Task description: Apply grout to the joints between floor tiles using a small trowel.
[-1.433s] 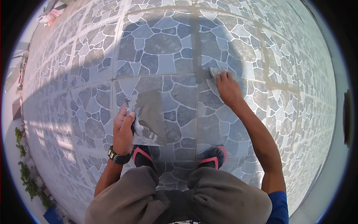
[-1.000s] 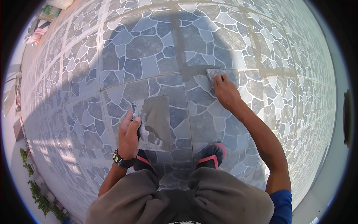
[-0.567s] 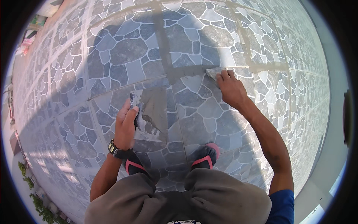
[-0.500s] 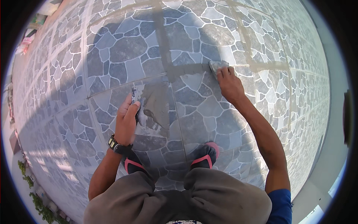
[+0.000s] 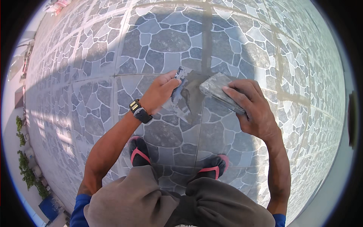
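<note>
My left hand [image 5: 160,92], with a watch on its wrist, is closed on the edge of a thin flat board [image 5: 177,108]. Wet grey grout [image 5: 195,86] is spread over the board's face. In my right hand [image 5: 259,109] is a grey, mortar-caked block [image 5: 218,86] with a rough, mesh-like face, gripped between thumb and fingers. The block's left end is right beside the grout on the board; whether they touch I cannot tell. Both are held above the floor tiles [image 5: 170,39], which have a grey stone pattern with white lines.
Darker grout fills a joint [image 5: 207,41] ahead and another joint [image 5: 293,97] to the right. Below my hands are my feet in pink-strapped flip-flops [image 5: 140,153]. A pale wall [image 5: 332,151] runs along the right, and green plants [image 5: 26,166] are at far left.
My right hand has lifted the block off the floor joint and brought it back toward the board. The left hand has moved the board to the right and tilted it. The view has shifted too.
</note>
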The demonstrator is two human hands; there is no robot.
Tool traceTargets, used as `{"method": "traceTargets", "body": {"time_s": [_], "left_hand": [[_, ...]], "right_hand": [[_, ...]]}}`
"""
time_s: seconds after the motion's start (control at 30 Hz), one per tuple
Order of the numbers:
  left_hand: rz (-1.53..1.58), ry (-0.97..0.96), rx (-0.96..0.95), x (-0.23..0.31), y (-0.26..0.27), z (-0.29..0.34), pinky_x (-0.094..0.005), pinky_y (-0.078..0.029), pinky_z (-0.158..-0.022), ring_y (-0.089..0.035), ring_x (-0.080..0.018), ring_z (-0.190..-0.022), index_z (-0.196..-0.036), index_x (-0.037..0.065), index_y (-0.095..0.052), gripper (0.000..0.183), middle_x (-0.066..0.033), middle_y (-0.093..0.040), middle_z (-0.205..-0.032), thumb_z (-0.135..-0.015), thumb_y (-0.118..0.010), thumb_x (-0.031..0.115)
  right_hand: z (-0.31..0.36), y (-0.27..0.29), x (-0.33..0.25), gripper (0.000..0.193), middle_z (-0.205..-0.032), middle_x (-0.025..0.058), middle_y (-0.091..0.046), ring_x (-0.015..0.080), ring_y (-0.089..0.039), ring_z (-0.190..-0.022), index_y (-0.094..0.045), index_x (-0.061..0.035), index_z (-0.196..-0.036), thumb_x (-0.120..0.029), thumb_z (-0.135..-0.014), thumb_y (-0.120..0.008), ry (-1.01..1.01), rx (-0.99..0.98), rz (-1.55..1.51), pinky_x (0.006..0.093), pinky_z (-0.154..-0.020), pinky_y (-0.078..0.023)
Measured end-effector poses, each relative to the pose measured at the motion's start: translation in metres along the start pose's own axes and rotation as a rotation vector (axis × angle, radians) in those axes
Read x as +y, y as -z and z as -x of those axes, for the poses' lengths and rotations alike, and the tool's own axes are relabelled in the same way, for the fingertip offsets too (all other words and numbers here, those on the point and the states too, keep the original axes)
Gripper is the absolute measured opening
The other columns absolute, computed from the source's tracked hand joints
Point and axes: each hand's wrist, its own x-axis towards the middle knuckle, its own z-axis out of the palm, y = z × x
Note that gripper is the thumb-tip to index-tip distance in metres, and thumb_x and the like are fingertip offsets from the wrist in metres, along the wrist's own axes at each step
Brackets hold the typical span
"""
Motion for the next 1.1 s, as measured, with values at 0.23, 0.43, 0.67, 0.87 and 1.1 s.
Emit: {"method": "traceTargets", "body": {"time_s": [0.23,0.43,0.67,0.87,1.1], "left_hand": [[0.03,-0.007,-0.102,0.007,-0.004,0.0,-0.0223,-0.045,-0.081,-0.055,-0.0053,-0.089,-0.13,-0.002,-0.051,0.039,0.0,-0.063,-0.106,-0.095,-0.043,0.013],[0.068,0.094,-0.074,-0.001,-0.014,-0.004,-0.0232,-0.045,-0.083,-0.055,-0.0064,-0.093,-0.129,-0.003,-0.051,0.038,-0.0024,-0.062,-0.109,-0.094,-0.043,0.012],[0.043,0.109,0.07,0.002,0.002,0.004,-0.0237,-0.045,-0.085,-0.056,-0.0085,-0.095,-0.131,-0.006,-0.047,0.042,-0.0052,-0.06,-0.112,-0.094,-0.044,0.012],[0.173,0.073,-0.06,0.003,-0.005,0.017,-0.0252,-0.046,-0.085,-0.058,-0.011,-0.096,-0.129,-0.005,-0.048,0.039,-0.0068,-0.06,-0.111,-0.093,-0.042,0.01],[0.096,0.091,-0.023,0.002,-0.008,0.036,-0.0242,-0.045,-0.084,-0.057,-0.0109,-0.096,-0.128,-0.004,-0.049,0.039,-0.0067,-0.061,-0.111,-0.093,-0.041,0.009]], "right_hand": [[-0.003,-0.013,-0.023,0.071,-0.12,0.0113,-0.05,0.0344,-0.05,-0.11,-0.051,-0.0087,-0.127,0.006,-0.059,-0.065,0.127,-0.173,0.076,0.0418,-0.089,-0.049],[0.009,-0.005,-0.023,0.063,-0.12,0.0101,-0.05,0.0327,-0.049,-0.113,-0.052,-0.0089,-0.126,0.005,-0.066,-0.063,0.1,-0.328,0.174,0.0397,-0.092,-0.047],[0.059,0.025,0.045,0.05,-0.115,0.0121,-0.056,0.0316,-0.054,-0.108,-0.058,-0.0065,-0.118,0.01,-0.071,-0.06,-0.303,-0.268,-0.037,0.039,-0.093,-0.047],[0.113,-0.015,0.135,0.051,-0.112,0.0141,-0.055,0.0347,-0.053,-0.103,-0.053,-0.0065,-0.121,0.007,-0.072,-0.056,-0.433,0.012,0.399,0.0406,-0.089,-0.047],[0.133,-0.041,0.141,0.049,-0.105,0.0142,-0.053,0.0347,-0.052,-0.098,-0.053,-0.0024,-0.119,0.007,-0.071,-0.054,-0.314,-0.037,0.572,0.0423,-0.08,-0.052]]}}
